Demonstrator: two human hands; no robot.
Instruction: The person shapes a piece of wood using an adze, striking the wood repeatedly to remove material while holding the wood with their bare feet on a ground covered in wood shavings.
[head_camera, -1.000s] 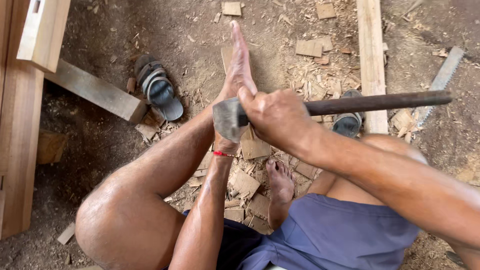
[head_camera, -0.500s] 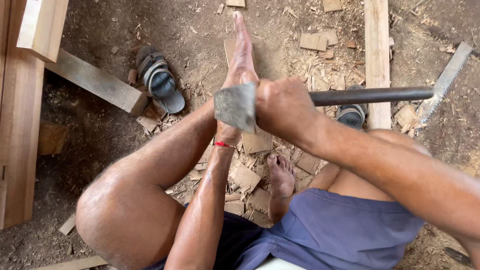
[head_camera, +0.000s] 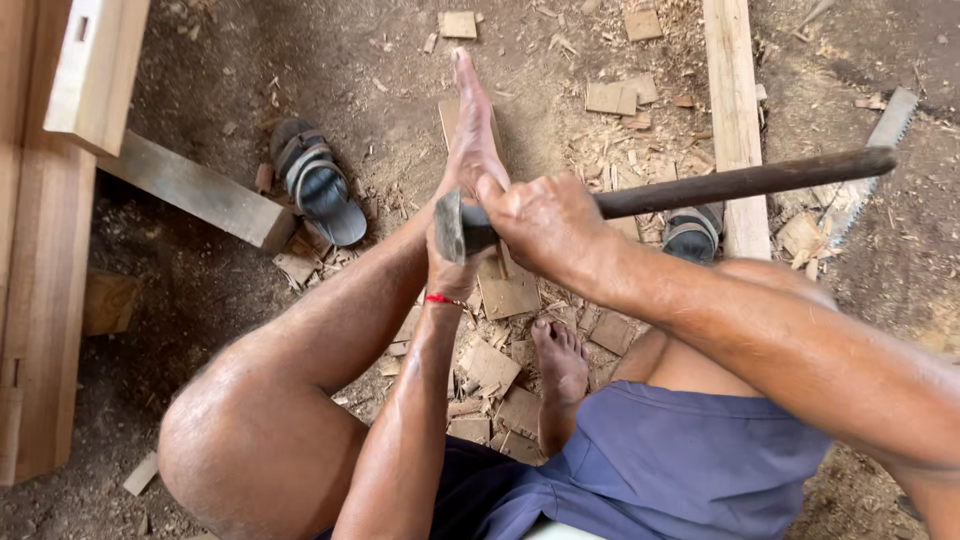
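Note:
My right hand (head_camera: 545, 220) is closed around a dark wooden axe handle (head_camera: 740, 182), right behind the metal axe head (head_camera: 455, 228). The handle runs out to the right, its far end slightly raised. My left hand (head_camera: 468, 160) is stretched out flat with the fingers pointing away from me. Its palm lies against the axe head and grips nothing. A red thread (head_camera: 442, 299) circles the left wrist. Both hands hover above a dirt floor strewn with wood chips (head_camera: 500, 365), between my bent knees.
A bare foot (head_camera: 560, 360) rests on the chips. Two sandals (head_camera: 315, 180) (head_camera: 690, 232) lie on the dirt. A long plank (head_camera: 735, 110) and a hand saw (head_camera: 872, 150) lie at the right. Timber beams (head_camera: 45, 260) and a wooden block (head_camera: 195, 190) are at the left.
The axe head has turned in my right hand and now shows its narrow side. The handle's far end has risen a little. My left hand stays flat against the head.

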